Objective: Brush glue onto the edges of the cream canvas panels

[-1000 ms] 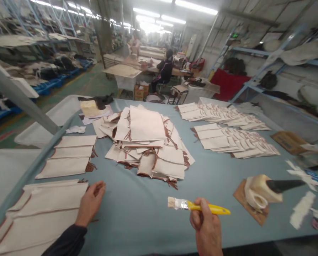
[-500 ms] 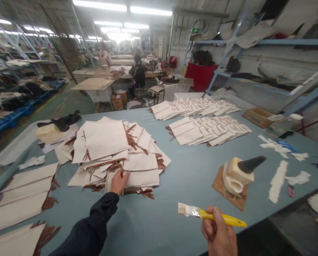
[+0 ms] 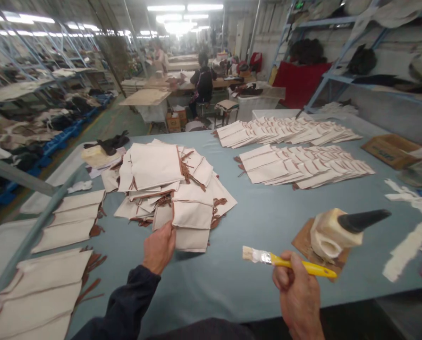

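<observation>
My left hand (image 3: 159,248) is closed on the near left edge of a cream panel (image 3: 191,219) with brown trim. The panel lies at the front of a messy pile of similar pieces (image 3: 154,163); my fingertips are partly hidden. In my right hand (image 3: 299,293) is a flat paintbrush (image 3: 280,261) with a yellow handle, its pale bristles pointing left above the table. To the right of it, a crusted cream container (image 3: 317,238) with a black, tapered piece sticking out sits on a brown board (image 3: 301,233).
Two overlapping rows of cream panels (image 3: 260,167) lie at the back right, and more panels (image 3: 51,278) at the left edge. White scraps (image 3: 407,252) and a cardboard box (image 3: 388,150) are on the right. A person (image 3: 203,85) sits beyond the blue-grey table (image 3: 232,288).
My left hand has drawn the front panel slightly out of the pile towards me. The camera view has shifted left and down. The paintbrush stays in my right hand.
</observation>
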The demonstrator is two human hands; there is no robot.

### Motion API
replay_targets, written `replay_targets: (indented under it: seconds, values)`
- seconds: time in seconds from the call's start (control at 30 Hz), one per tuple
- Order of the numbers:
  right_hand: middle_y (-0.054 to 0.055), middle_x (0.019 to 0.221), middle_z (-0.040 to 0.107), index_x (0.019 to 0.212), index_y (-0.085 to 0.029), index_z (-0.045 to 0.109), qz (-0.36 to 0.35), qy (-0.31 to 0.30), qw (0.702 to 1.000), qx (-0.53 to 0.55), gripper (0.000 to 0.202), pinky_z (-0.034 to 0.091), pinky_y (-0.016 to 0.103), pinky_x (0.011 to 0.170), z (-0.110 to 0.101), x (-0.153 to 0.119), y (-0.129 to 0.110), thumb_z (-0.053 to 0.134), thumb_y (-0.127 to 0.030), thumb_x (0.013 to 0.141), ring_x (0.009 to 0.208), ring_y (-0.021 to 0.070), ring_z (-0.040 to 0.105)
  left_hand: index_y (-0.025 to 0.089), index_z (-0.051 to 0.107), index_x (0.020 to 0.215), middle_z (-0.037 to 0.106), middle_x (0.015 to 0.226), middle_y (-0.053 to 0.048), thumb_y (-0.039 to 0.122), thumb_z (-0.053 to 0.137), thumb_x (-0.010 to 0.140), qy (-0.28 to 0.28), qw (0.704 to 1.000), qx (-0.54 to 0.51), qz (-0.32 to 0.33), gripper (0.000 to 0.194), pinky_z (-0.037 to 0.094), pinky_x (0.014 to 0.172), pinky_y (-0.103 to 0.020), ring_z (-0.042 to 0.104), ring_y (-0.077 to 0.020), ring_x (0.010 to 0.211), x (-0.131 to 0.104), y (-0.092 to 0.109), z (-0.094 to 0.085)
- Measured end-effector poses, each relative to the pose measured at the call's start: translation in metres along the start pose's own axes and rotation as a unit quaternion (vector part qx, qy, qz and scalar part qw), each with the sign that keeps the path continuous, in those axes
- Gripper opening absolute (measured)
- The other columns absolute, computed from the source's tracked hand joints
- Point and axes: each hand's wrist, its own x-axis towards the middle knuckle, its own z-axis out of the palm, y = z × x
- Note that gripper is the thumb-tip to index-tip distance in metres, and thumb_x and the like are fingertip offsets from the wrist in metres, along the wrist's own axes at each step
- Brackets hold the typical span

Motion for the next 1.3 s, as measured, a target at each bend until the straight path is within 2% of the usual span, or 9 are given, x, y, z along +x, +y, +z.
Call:
replay_targets:
  seconds: [0.1, 0.2, 0.33, 0.47, 0.63, 0.77, 0.93, 1.1, 1.3]
  values:
    - [-0.012, 0.045, 0.036, 0.083, -0.019, 0.059, -0.004, -0.01, 1.0, -0.015, 0.042, 0.025, 0.021, 0.043, 0.002, -0.002, 0.002, 0.071, -0.059, 0.08, 0.04, 0.0071, 0.033, 0.023, 0.07, 0.086, 0.073, 0.076, -0.007, 0.049, 0.051, 0.091, -0.077, 0.994, -0.08, 0.001, 0.033, 0.052, 0.075, -0.034, 0.069, -0.0297, 0.08, -0.049, -0.021, 0.002]
    - [-0.012, 0.045, 0.037, 0.084, -0.019, 0.059, -0.009, -0.028, 0.999, -0.033, 0.039, 0.026, 0.022, 0.044, 0.005, -0.005, 0.004, 0.069, -0.057, 0.082, 0.04, 0.0071, 0.033, 0.023, 0.07, 0.08, 0.072, 0.069, -0.004, 0.052, 0.053, 0.086, -0.121, 0.982, -0.137, -0.038, 0.035, 0.057, 0.072, -0.035, 0.07, -0.0296, 0.078, -0.08, -0.054, 0.003]
    - [-0.012, 0.044, 0.037, 0.083, -0.019, 0.059, -0.006, -0.047, 0.997, -0.055, 0.038, 0.024, 0.023, 0.044, 0.012, -0.014, 0.007, 0.068, -0.056, 0.082, 0.039, 0.0068, 0.032, 0.023, 0.072, 0.083, 0.074, 0.072, -0.004, 0.041, 0.06, 0.078, -0.123, 0.976, -0.149, -0.101, 0.022, 0.059, 0.079, -0.039, 0.072, -0.0305, 0.082, -0.092, -0.098, 0.004]
    - [-0.012, 0.044, 0.037, 0.082, -0.019, 0.058, 0.001, -0.049, 0.996, -0.075, 0.035, 0.024, 0.023, 0.044, 0.018, -0.026, 0.009, 0.068, -0.052, 0.083, 0.039, 0.0065, 0.033, 0.018, 0.072, 0.106, 0.077, 0.106, -0.009, 0.032, 0.064, 0.085, -0.106, 0.977, -0.147, -0.11, 0.026, 0.054, 0.099, -0.042, 0.071, -0.027, 0.104, -0.082, -0.117, 0.02]
    - [-0.012, 0.043, 0.039, 0.081, -0.019, 0.059, 0.006, -0.04, 0.996, -0.082, 0.035, 0.025, 0.023, 0.044, 0.018, -0.039, 0.011, 0.069, -0.052, 0.082, 0.039, 0.0061, 0.033, 0.015, 0.066, 0.121, 0.069, 0.125, -0.01, 0.034, 0.067, 0.097, -0.055, 0.985, -0.106, -0.127, 0.031, 0.05, 0.106, -0.054, 0.065, -0.0273, 0.117, -0.058, -0.113, 0.055]
    - [-0.012, 0.043, 0.04, 0.082, -0.019, 0.059, 0.004, -0.025, 0.997, -0.077, 0.034, 0.026, 0.022, 0.044, 0.014, -0.045, 0.012, 0.07, -0.052, 0.082, 0.04, 0.0064, 0.034, 0.017, 0.062, 0.129, 0.067, 0.128, -0.011, 0.035, 0.066, 0.098, -0.025, 0.985, -0.09, -0.144, 0.036, 0.051, 0.104, -0.054, 0.064, -0.0282, 0.118, -0.051, -0.104, 0.065]
    - [-0.012, 0.044, 0.039, 0.083, -0.019, 0.059, -0.002, -0.027, 0.998, -0.063, 0.035, 0.026, 0.021, 0.044, 0.015, -0.049, 0.013, 0.069, -0.053, 0.082, 0.04, 0.0064, 0.034, 0.016, 0.062, 0.129, 0.07, 0.119, -0.01, 0.035, 0.065, 0.099, -0.014, 0.98, -0.115, -0.159, 0.036, 0.053, 0.101, -0.052, 0.069, -0.0257, 0.108, -0.053, -0.092, 0.058]
    - [-0.013, 0.043, 0.038, 0.082, -0.019, 0.059, -0.013, -0.023, 0.997, -0.068, 0.036, 0.026, 0.021, 0.043, 0.021, -0.051, 0.016, 0.069, -0.054, 0.081, 0.039, 0.0067, 0.033, 0.014, 0.065, 0.123, 0.073, 0.118, -0.011, 0.039, 0.065, 0.098, -0.017, 0.966, -0.193, -0.172, 0.035, 0.054, 0.101, -0.049, 0.07, -0.0251, 0.107, -0.051, -0.076, 0.049]
    - [-0.012, 0.044, 0.038, 0.081, -0.019, 0.06, -0.01, -0.039, 0.997, -0.065, 0.039, 0.027, 0.021, 0.042, 0.027, -0.055, 0.023, 0.07, -0.057, 0.081, 0.04, 0.0071, 0.033, 0.014, 0.074, 0.105, 0.081, 0.107, -0.011, 0.057, 0.064, 0.092, -0.13, 0.934, -0.299, -0.149, 0.046, 0.058, 0.093, -0.039, 0.074, -0.0289, 0.104, -0.027, -0.06, 0.024]
